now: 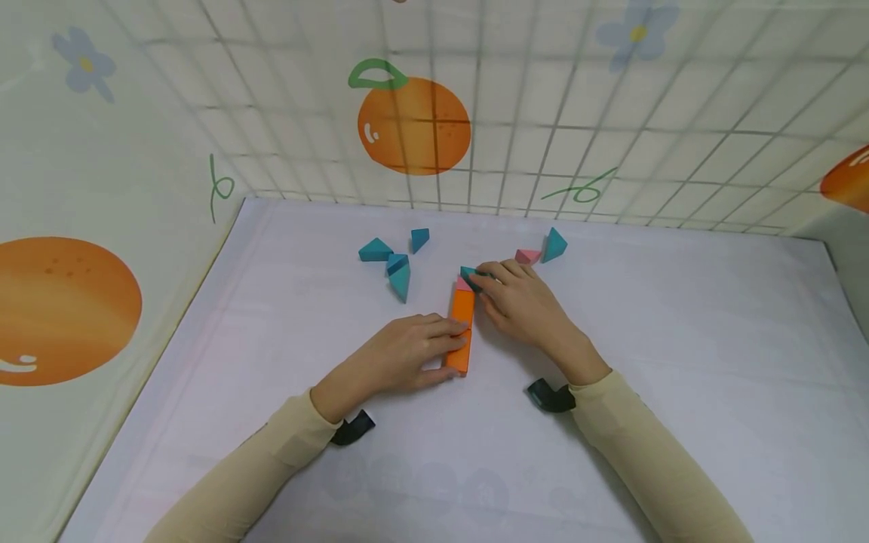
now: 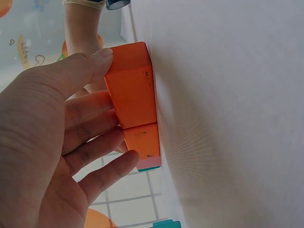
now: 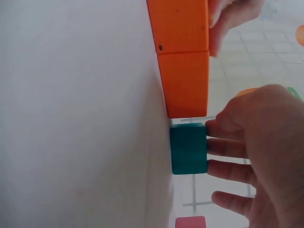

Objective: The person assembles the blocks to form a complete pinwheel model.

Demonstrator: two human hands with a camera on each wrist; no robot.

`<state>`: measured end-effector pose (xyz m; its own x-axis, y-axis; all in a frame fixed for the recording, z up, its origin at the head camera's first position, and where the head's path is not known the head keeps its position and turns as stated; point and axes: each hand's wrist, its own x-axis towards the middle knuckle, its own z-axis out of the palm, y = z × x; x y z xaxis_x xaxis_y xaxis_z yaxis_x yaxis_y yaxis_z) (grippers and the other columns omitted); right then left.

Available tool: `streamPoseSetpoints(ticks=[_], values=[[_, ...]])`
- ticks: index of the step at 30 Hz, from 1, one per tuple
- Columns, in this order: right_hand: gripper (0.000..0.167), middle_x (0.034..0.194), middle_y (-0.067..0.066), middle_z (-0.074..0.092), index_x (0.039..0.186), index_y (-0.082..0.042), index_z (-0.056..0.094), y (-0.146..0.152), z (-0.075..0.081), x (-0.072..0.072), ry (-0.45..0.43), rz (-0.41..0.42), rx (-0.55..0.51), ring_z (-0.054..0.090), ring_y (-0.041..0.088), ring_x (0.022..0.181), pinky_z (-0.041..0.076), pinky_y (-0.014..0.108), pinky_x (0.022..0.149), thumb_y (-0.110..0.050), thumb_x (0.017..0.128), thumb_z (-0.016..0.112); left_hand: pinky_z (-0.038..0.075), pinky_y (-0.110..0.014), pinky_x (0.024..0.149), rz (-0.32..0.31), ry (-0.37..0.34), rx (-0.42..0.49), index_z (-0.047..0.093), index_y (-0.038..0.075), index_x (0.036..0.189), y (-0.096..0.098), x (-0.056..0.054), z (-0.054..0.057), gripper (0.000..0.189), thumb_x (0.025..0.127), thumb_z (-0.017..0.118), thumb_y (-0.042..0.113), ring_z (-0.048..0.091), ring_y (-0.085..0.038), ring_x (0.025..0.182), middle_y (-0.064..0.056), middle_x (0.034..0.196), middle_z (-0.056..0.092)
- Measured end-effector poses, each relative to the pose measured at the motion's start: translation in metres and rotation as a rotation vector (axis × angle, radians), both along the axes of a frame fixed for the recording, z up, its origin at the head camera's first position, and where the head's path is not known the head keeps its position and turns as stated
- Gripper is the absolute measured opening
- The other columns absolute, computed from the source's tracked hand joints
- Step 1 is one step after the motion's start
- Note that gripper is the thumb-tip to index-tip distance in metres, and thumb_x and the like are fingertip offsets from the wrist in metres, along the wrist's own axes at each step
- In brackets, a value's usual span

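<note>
Two orange blocks (image 1: 463,308) lie end to end in a row running away from me. At their far end sits a pink triangular block (image 1: 463,283), with a teal triangular block (image 3: 189,149) against it. My left hand (image 1: 407,351) rests its fingers over the orange blocks, the thumb (image 2: 102,57) touching the near end's corner. With its fingertips, my right hand (image 1: 519,302) holds the teal triangular block; in the head view the fingers partly cover it. The right wrist view hides the pink piece in the row.
Several teal triangular blocks (image 1: 400,280) lie loose at the back left. Back right are a pink block (image 1: 527,256) and another teal block (image 1: 554,245). A printed curtain (image 1: 299,113) over a wire grid closes off the table's back edge.
</note>
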<state>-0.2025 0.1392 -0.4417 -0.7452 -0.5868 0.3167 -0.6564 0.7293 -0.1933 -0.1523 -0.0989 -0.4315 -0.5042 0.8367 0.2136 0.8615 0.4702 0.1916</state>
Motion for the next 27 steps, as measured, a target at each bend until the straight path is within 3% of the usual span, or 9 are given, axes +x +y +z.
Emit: streamPoseSetpoints(ticks=[27], values=[[0.032, 0.123, 0.01, 0.063, 0.124, -0.004, 0.066, -0.002, 0.0026, 0.0039, 0.021, 0.024, 0.016, 0.057, 0.03, 0.112, 0.044, 0.047, 0.105, -0.016, 0.095, 0.06, 0.05, -0.029, 0.101, 0.001, -0.007, 0.007, 0.069, 0.01, 0.124, -0.0006, 0.0003, -0.0002, 0.047, 0.087, 0.073, 0.039, 0.061, -0.018, 0.118, -0.002, 0.132, 0.064]])
